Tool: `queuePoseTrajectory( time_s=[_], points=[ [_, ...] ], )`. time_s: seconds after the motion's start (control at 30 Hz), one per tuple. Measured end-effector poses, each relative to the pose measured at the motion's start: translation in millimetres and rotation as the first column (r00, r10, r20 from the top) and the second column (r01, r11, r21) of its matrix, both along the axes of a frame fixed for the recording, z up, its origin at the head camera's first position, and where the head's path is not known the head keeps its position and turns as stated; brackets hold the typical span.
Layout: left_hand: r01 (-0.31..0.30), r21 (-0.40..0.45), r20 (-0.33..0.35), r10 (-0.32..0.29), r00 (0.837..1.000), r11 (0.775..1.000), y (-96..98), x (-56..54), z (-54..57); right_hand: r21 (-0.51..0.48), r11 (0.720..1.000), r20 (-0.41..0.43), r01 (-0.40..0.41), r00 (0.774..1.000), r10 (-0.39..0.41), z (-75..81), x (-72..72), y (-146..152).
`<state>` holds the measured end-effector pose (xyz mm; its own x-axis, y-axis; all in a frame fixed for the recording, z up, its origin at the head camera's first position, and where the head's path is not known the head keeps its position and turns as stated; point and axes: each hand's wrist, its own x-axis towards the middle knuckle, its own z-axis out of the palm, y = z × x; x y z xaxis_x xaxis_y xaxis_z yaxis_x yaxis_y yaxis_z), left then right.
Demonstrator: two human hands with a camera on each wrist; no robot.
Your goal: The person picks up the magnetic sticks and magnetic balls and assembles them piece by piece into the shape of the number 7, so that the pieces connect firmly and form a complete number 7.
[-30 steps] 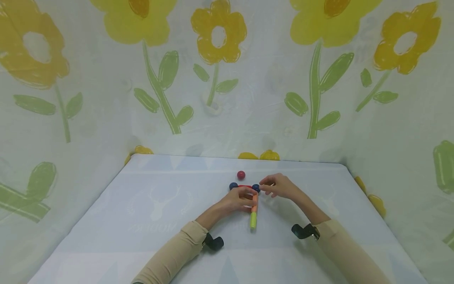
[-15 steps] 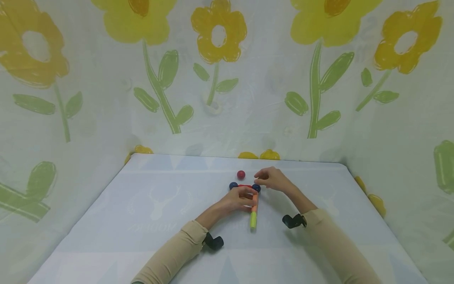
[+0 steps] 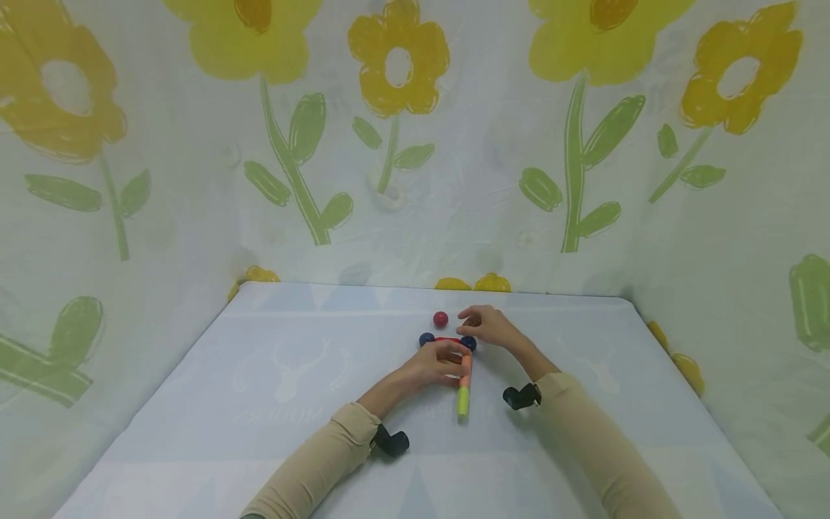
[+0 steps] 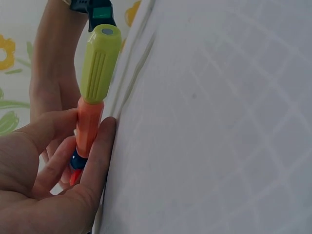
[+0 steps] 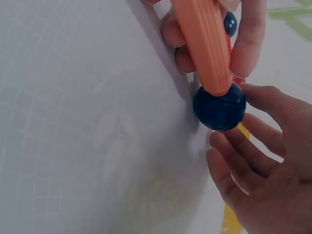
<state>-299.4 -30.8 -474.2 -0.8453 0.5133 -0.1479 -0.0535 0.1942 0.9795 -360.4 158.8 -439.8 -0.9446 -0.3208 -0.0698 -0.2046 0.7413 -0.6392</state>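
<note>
In the head view, a toy frame of sticks and balls lies mid-table. Its red stick (image 3: 447, 339) links two dark blue balls, the left ball (image 3: 426, 338) and the right ball (image 3: 468, 344). From the right ball a ridged orange stick (image 5: 204, 44) runs towards the person, with a yellow-green stick (image 4: 101, 63) at its end. My left hand (image 3: 431, 364) pinches the orange stick between thumb and fingers. Just behind the right blue ball, my right hand (image 3: 489, 326) holds nothing, its fingers loosely bent. Behind the frame sits a loose red ball (image 3: 441, 318), left of the right fingertips.
A white table (image 3: 207, 404) with faint printing carries everything. Its far edge meets a flower-patterned cloth (image 3: 467, 180) that also hangs at both sides. Dark cameras are strapped at both wrists, the left camera (image 3: 391, 441) close over the table.
My right hand has moved left and slightly away from the person, from beside the right blue ball to behind it. My left hand and the frame stay still.
</note>
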Motion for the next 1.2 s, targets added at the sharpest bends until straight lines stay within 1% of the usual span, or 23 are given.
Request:
queuePoseTrajectory(
  time_s=[0.17, 0.27, 0.53, 0.6, 0.7, 0.8, 0.87, 0.97, 1.1, 1.2],
  points=[
    [0.003, -0.002, -0.002, -0.003, 1.0, 1.0, -0.7, 0.8, 0.6, 0.001, 1.0, 0.038, -0.009, 0.999, 0.009, -4.1, -5.7, -2],
    [0.006, 0.002, -0.003, -0.006, 1.0, 1.0, -0.8, 0.8, 0.5, 0.011, 1.0, 0.038, -0.006, 0.999, 0.005, -4.2, -8.2, -5],
    [0.006, 0.02, 0.001, -0.006, 1.0, 1.0, 0.1, 2.0, 1.6, 0.009, 0.999, 0.04, -0.038, 0.998, 0.038, -4.3, -11.3, -12],
    [0.01, 0.022, 0.001, -0.01, 1.0, 1.0, 0.2, 2.1, 1.6, 0.008, 0.998, 0.042, -0.061, 0.997, 0.06, -4.3, -11.5, -12],
    [0.014, 0.018, -0.002, -0.014, 1.0, 1.0, 0.3, 1.8, 1.5, 0.01, 0.993, 0.035, -0.116, 0.993, 0.116, -4.7, -12.1, -12],
    [0.013, 0.001, -0.013, -0.013, 1.0, 1.0, 0.2, 1.6, 1.9, 0.016, 0.983, 0.01, -0.182, 0.983, 0.182, -5.3, -13.2, -11],
    [0.009, -0.011, -0.024, -0.01, 1.0, 1.0, 0.2, 1.5, 2.5, 0.026, 0.979, -0.002, -0.201, 0.98, 0.201, -5.8, -14.1, -11],
    [0.005, -0.024, -0.032, -0.005, 0.999, 1.0, 0.3, 1.3, 3.2, 0.03, 0.984, -0.002, -0.177, 0.984, 0.177, -5.7, -14.8, -12],
    [0.005, -0.023, -0.028, -0.005, 1.0, 1.0, 0.0, 1.5, 3.3, 0.022, 0.994, 0.01, -0.108, 0.994, 0.107, -5.0, -14.5, -14],
    [0.009, -0.011, -0.024, -0.009, 1.0, 1.0, 0.5, 1.3, 2.8, 0.031, 0.994, -0.001, -0.101, 0.995, 0.101, -4.5, -14.4, -15]
  ],
)
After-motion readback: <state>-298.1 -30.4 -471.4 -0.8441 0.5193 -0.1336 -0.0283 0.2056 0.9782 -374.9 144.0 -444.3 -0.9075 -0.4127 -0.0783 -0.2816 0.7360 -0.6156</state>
